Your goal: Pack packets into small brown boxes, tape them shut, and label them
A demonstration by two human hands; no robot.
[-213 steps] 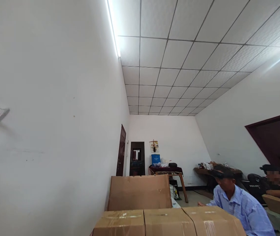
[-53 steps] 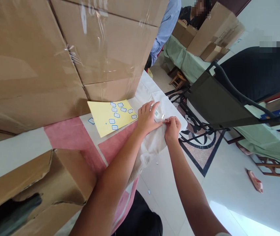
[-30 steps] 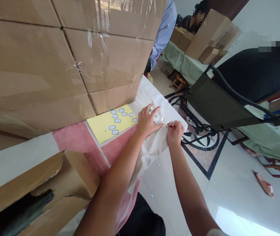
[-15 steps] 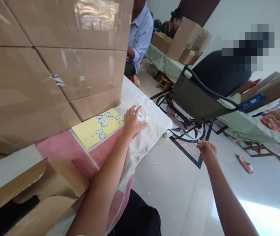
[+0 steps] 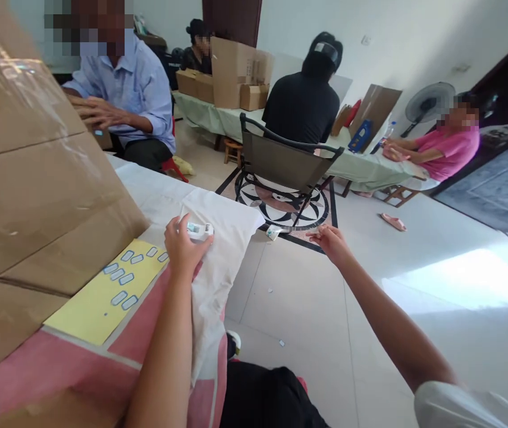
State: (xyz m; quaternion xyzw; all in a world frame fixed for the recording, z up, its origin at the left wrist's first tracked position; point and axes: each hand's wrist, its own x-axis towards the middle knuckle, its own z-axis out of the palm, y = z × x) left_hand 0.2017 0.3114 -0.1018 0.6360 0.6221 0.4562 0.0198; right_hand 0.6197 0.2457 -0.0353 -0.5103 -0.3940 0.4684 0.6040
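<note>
**Workroom table edge: left hand on device, right hand out over the floor**

Head view. Tiled floor (image 5: 307, 309) with a dark round inlay, white walls, and several other people seated at a green-covered table (image 5: 361, 169) in the back. A person in a light blue shirt (image 5: 133, 89) sits just behind the near table, both of their hands on a carton. An empty folding chair (image 5: 281, 163) stands between the two tables.

Near table: pink cover (image 5: 57, 368), tall taped cardboard boxes (image 5: 35, 178) on the left, and a yellow sheet (image 5: 102, 294) at their foot with small blue-edged stickers (image 5: 122, 279) on it. A white cloth (image 5: 231, 238) is spread over the table's right edge and hangs off it.

The left hand (image 5: 185, 246) rests on the cloth and grasps a small white device (image 5: 199, 230), thumb and fingers closed round its near end. The device's long axis runs left to right across the view, and its free end points toward the cloth's corner.

The right hand (image 5: 332, 241) is off the table and out over the floor, well apart from the device. Its fingers are loosely stretched toward the table and nothing shows in them (something tiny could hide there). So the left hand is clearly the nearer to the device.

A small white-and-green item (image 5: 273, 232) sits just past the cloth's corner, between the cloth and the right hand. Whether it lies on the floor I cannot tell.
</note>
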